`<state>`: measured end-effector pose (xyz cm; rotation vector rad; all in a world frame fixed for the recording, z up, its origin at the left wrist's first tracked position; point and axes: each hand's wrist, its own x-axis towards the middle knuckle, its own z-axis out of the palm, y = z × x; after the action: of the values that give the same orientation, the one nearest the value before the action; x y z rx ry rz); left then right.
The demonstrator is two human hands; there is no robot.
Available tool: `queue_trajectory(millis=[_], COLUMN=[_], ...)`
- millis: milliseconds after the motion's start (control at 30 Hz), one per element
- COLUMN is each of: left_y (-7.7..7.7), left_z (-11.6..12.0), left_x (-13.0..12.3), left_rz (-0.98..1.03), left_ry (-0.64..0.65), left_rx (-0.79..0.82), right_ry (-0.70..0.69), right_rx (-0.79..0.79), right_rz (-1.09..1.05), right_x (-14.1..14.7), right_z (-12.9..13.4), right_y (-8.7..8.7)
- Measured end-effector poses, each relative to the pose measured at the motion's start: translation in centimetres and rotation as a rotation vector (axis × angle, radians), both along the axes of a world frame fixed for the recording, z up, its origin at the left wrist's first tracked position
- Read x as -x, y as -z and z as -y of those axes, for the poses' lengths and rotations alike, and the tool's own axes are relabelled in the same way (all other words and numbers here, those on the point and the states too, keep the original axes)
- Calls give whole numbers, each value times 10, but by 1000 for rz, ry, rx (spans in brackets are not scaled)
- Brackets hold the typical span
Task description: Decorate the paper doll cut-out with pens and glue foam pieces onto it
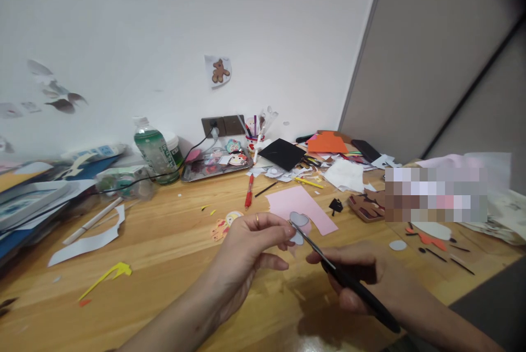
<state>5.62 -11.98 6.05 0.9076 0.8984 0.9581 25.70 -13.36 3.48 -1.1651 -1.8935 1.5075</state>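
Note:
Between thumb and fingers, my left hand (257, 248) pinches a small grey-white paper cutout (299, 221) with rounded edges. My right hand (365, 272) grips black-handled scissors (349, 280), whose blades point up and left and meet the cutout's edge near my left fingertips. Behind the cutout a pink paper sheet (306, 204) lies on the table. A paper figure with orange and yellow parts (221, 227) lies partly behind my left hand. How far the blades are apart is too small to tell.
A red pen (249, 192), yellow scraps (106, 279) and a white paper strip (90, 245) lie about the wooden table. Toward the wall stand a green-labelled bottle (154, 152) and a metal tray (217, 165). Black paper (282, 154) and orange paper (327, 142) top a scrap pile.

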Motion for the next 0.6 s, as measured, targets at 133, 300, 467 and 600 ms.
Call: queue_trajectory(millis=[133, 300, 467, 600], left_y=[1, 1, -2, -2], left_z=[0, 3, 2, 1], left_x=[-1, 0, 1, 0], left_rz=[1, -3, -13, -10], left_ry=[-5, 3, 7, 11], left_rx=[9, 3, 5, 16], right_ry=[-14, -4, -3, 3], right_rx=[-21, -18, 6, 17], right_rz=[-24, -79, -72, -59], right_x=[2, 5, 5, 4], right_z=[1, 1, 1, 2], right_y=[-1, -4, -8, -10])
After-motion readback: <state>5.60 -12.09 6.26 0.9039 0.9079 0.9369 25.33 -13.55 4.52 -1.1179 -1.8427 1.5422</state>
